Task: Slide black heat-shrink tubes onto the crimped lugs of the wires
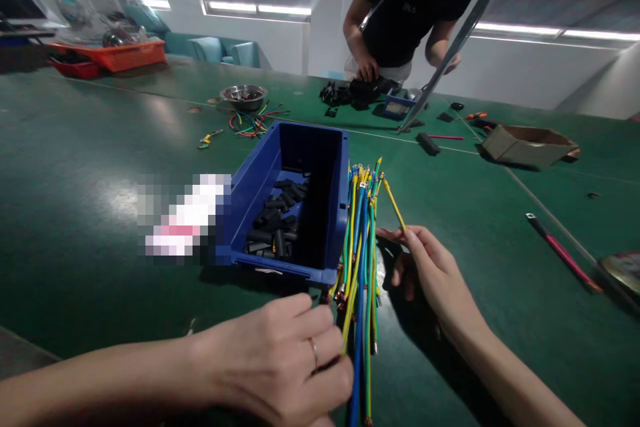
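Observation:
My right hand (434, 260) pinches a short yellow-green cable (394, 203) between thumb and fingers, its tip pointing up and left. A bundle of yellow-green and blue cables (361, 240) lies beside the blue bin (289, 267); some ends show metal lugs, others bare copper strands. My left hand (285, 360), with a ring on one finger, is closed at the bundle's near left side. Its fingertips are turned away, so what they hold is hidden. Several short black sleeves (275, 220) lie inside the bin.
Across the green table (125, 140) a person (415, 13) handles black parts (373, 88). A metal bowl (243, 96) and coiled wires (247, 123) lie beyond the bin. At right are a cardboard box (530, 145) and a red cable (565, 253); an orange crate (125, 55) stands far left.

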Demonstrator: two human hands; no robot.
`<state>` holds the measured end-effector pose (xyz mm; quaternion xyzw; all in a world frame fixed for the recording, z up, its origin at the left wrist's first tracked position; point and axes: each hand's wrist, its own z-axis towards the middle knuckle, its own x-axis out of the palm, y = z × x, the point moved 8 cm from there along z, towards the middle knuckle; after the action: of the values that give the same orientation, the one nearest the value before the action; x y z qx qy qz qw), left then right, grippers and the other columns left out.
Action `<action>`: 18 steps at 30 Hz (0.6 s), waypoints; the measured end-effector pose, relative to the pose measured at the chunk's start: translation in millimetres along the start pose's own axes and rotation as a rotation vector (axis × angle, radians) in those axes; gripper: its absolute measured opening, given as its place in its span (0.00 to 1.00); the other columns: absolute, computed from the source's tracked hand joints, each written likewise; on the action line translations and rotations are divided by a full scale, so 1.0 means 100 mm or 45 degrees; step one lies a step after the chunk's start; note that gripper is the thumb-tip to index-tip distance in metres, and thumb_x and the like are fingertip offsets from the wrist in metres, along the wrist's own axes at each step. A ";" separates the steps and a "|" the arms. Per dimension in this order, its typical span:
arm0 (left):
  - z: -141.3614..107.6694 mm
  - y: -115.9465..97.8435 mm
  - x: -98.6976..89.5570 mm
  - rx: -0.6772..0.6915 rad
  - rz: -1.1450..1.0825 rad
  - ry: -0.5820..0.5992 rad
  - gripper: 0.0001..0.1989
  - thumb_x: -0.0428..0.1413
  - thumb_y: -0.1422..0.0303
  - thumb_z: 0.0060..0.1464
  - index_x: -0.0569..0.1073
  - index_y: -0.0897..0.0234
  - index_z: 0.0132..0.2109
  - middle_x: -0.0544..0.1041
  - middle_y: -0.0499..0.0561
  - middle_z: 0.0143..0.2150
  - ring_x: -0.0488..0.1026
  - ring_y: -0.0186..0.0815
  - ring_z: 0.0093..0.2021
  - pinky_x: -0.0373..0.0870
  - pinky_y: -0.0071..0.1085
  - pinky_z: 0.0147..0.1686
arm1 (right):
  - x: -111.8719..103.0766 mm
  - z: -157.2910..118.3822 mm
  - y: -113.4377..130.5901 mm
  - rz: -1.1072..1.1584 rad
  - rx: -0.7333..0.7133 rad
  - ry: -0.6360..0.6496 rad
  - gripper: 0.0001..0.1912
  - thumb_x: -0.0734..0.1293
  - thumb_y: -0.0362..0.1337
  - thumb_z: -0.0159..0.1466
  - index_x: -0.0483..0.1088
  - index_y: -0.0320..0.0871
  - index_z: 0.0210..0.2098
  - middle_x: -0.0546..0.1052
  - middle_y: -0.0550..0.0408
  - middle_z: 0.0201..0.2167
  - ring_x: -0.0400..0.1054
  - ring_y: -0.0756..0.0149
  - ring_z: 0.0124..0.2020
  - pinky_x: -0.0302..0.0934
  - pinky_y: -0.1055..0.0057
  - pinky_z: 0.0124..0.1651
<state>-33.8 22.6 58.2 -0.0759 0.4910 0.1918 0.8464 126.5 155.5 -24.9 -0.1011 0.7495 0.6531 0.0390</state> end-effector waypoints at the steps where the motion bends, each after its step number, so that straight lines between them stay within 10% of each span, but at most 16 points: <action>1: -0.02 -0.06 0.11 -0.005 -0.026 0.144 0.18 0.65 0.58 0.49 0.67 0.64 0.28 0.62 0.45 0.23 0.55 0.33 0.23 0.47 0.34 0.21 | -0.01 -0.01 0.00 0.024 -0.009 0.004 0.20 0.60 0.58 0.62 0.65 0.47 0.40 0.76 0.57 0.26 0.65 0.70 0.17 0.56 0.75 0.13; 9: 0.06 -0.02 0.22 -0.058 0.142 -0.072 0.23 0.58 0.57 0.59 0.63 0.63 0.21 0.60 0.45 0.18 0.58 0.34 0.22 0.45 0.35 0.22 | -0.29 -0.13 0.03 0.226 -0.097 -0.153 0.19 0.60 0.56 0.64 0.60 0.48 0.40 0.78 0.55 0.38 0.58 0.78 0.12 0.49 0.77 0.10; 13: 0.13 -0.04 0.24 -0.027 0.246 -0.055 0.19 0.59 0.64 0.59 0.64 0.64 0.23 0.62 0.45 0.19 0.60 0.34 0.22 0.44 0.35 0.21 | -0.27 -0.15 0.02 0.286 -0.096 -0.066 0.18 0.65 0.53 0.62 0.64 0.45 0.38 0.77 0.52 0.42 0.73 0.67 0.32 0.70 0.68 0.32; 18: 0.17 -0.18 0.35 -0.083 0.026 0.073 0.31 0.44 0.40 0.58 0.64 0.63 0.24 0.65 0.48 0.21 0.61 0.36 0.21 0.50 0.35 0.19 | -0.19 -0.14 0.04 0.288 -0.160 -0.084 0.18 0.62 0.47 0.67 0.69 0.41 0.47 0.74 0.50 0.46 0.70 0.64 0.44 0.66 0.58 0.48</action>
<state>2.6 19.9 35.7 -0.1038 0.5094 0.2142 0.8270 145.0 143.8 -15.7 0.0033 0.7119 0.7021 -0.0167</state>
